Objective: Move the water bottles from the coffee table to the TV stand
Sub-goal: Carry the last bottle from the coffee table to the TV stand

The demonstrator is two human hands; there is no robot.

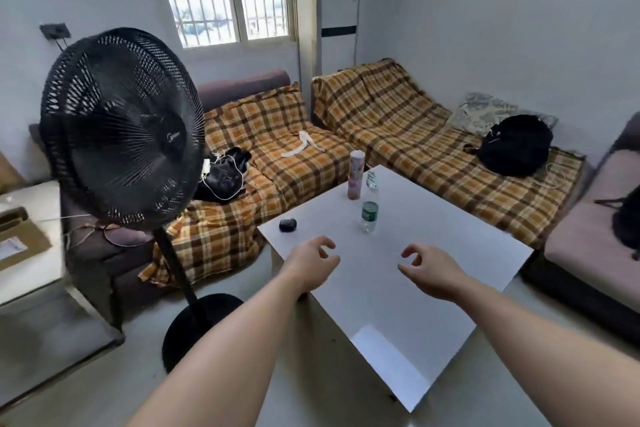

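Observation:
A clear water bottle (370,210) with a green label stands upright on the white coffee table (408,288), toward its far side. Just behind it stands a second bottle or can (356,175) with a pink patterned wrap. My left hand (313,263) hovers over the table's near left part, fingers curled apart, holding nothing. My right hand (431,269) hovers to the right of it, also loosely curled and empty. Both hands are short of the clear bottle. No TV stand is clearly in view.
A small dark case (288,224) lies on the table's left corner. A black standing fan (121,125) stands left of the table. Plaid-covered sofas (398,121) run behind the table, with black bags on them. A cardboard box (20,239) sits on a surface at far left.

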